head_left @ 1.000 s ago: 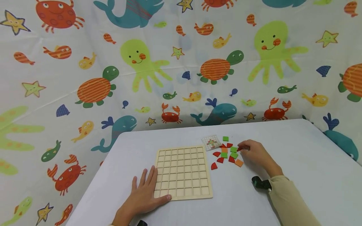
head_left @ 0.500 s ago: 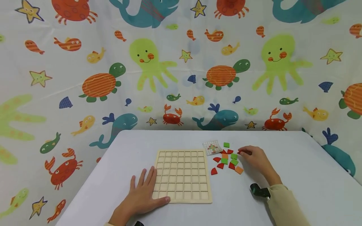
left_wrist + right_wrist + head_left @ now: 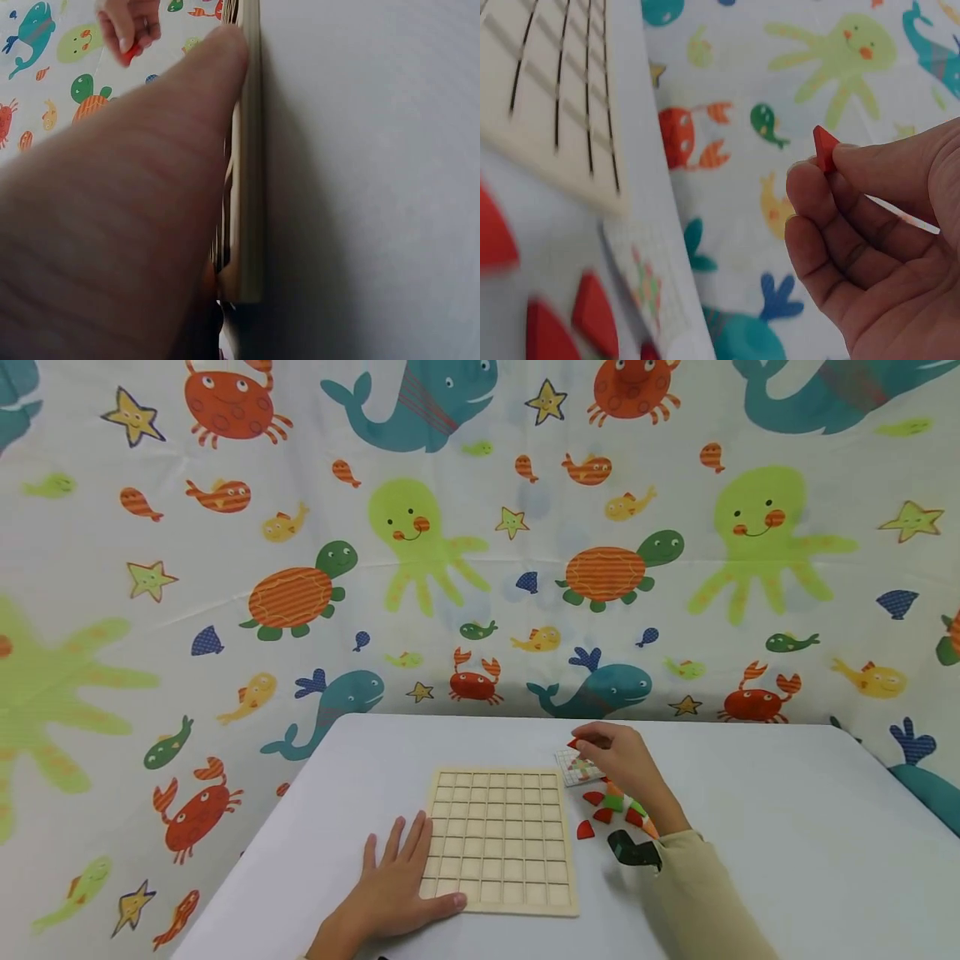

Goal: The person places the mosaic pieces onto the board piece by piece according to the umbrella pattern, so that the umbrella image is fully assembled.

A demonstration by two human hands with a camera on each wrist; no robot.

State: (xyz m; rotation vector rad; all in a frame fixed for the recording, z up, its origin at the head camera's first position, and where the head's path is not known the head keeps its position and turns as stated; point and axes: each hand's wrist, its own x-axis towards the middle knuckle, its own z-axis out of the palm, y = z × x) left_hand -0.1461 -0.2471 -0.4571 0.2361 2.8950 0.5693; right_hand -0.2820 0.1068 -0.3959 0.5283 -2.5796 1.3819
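A square wooden grid board (image 3: 498, 839) lies on the white table. My left hand (image 3: 393, 885) rests at its lower left corner, fingers straight along the left side and thumb on the front edge. Between thumb and fingertips my right hand (image 3: 618, 760) pinches a red quarter-circle tile (image 3: 824, 148), raised above the table. In the head view this hand overlaps a small pattern card (image 3: 573, 770) printed with a grid and a coloured figure. Right of the board lie several loose tiles, among them a red tile (image 3: 586, 830) and a green tile (image 3: 613, 802); the right arm covers some.
The white table (image 3: 787, 827) runs back to a wall cloth (image 3: 465, 585) printed with sea animals. A dark wrist camera (image 3: 632, 849) hangs at the right sleeve, close to the loose tiles.
My right hand has lifted the red tile from the right side of the pile and moved left and back, over the card. The left hand stays on the board. The head view has shifted slightly.
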